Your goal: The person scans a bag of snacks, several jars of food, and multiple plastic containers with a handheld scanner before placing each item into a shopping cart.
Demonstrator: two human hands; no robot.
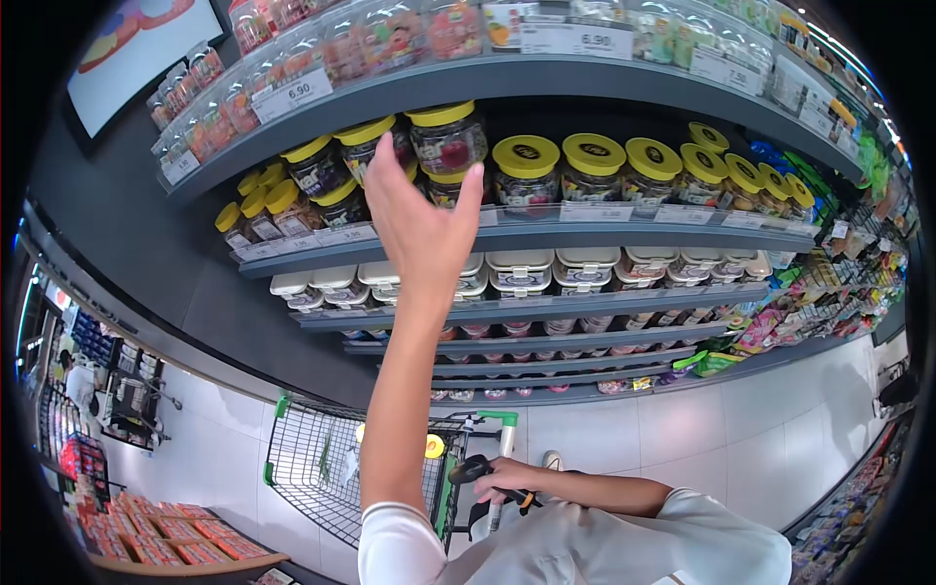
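Observation:
My left hand (424, 219) reaches up to the shelf with thumb and fingers spread. Its thumb is beside the lower edge of a stacked jar (450, 141) with a yellow lid, and its fingertips are in front of another yellow-lidded jar (363, 135). Whether the skin touches either jar is unclear. Lower down, my right hand (509, 477) is closed round the handle (507, 441) of a shopping cart, close to a black rounded object (470, 470).
More yellow-lidded jars (593, 168) line this shelf, under a grey shelf edge (546, 70) holding clear tubs. White-lidded tubs (519, 263) are below. The cart basket (302, 458) stands at lower left, with red boxes (175, 536) beyond it. Tiled floor (682, 419) lies at right.

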